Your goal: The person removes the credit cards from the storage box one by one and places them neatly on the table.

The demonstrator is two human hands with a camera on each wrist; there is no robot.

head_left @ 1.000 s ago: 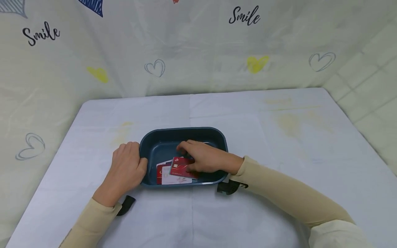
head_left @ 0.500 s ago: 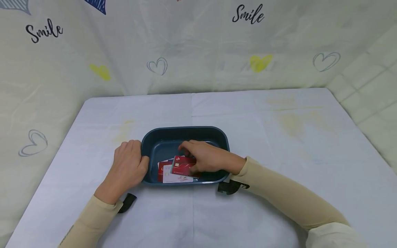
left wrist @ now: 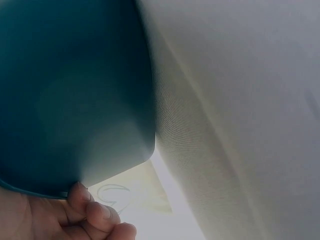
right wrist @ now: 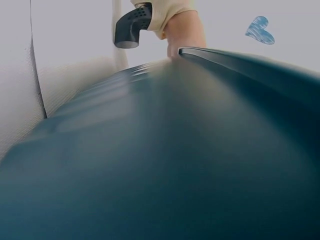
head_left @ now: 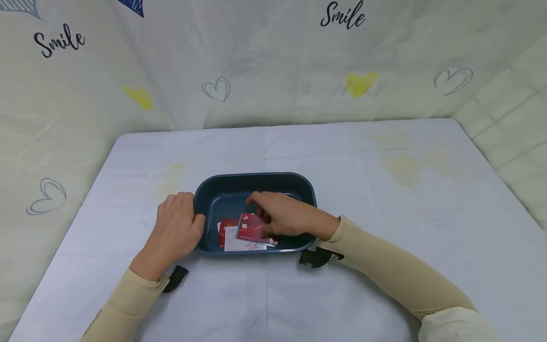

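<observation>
A dark blue rectangular basin (head_left: 222,199) with rounded corners stands on the table in the head view. My left hand (head_left: 177,232) grips its left rim, the thumb over the edge; in the left wrist view, curled fingertips (left wrist: 95,210) press against the basin's outer wall. Inside the basin, my right hand (head_left: 284,213) pinches a red bank card (head_left: 252,228) near its right end. Under that card lie a white card (head_left: 237,242) with lettering and another red card (head_left: 226,225). My right hand covers part of the pile. The right wrist view shows mostly the basin's outer wall (right wrist: 150,150).
A white cloth covers the table (head_left: 342,294), with faint yellowish stains. Behind it hangs a pale backdrop (head_left: 282,57) printed with hearts and lettering. Dark wrist cameras (head_left: 175,279) sit below both wrists, the right one close to the basin's front wall.
The pinched red card has tilted a little, and the cards beneath have shifted slightly, with a pale edge now showing by my right thumb. My left hand keeps its hold on the rim.
</observation>
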